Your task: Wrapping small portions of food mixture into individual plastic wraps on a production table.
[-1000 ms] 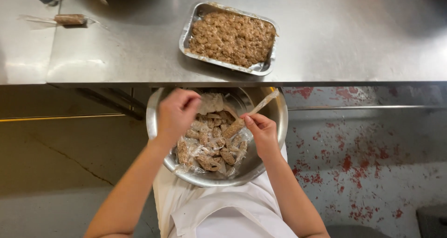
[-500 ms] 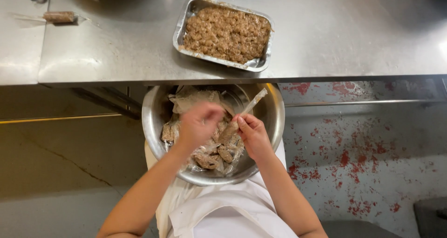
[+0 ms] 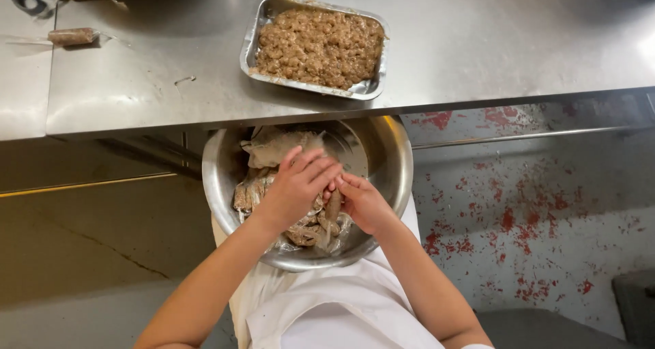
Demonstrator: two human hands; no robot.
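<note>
Bowl (image 3: pixel 392 168) far rim cut off under table edge (image 3: pixel 477 96); brown stick-shaped piece (image 3: pixel 333 204) pinched by both hands over bowl centre, mostly hidden, long axis 12-6 o'clock; left hand (image 3: pixel 297 185) fingers curled over it; right hand (image 3: pixel 361 202) fingertips closed on it.

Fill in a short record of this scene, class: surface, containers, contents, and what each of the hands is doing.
Surface: steel table
Tray: foil, on table, full of brown lumpy food
Bowl: steel, below table edge, on the person's lap, holds wrappers
Left hand: over bowl, fingers on a small brown piece
Right hand: holding same piece
Far left: wrapped stick
</note>
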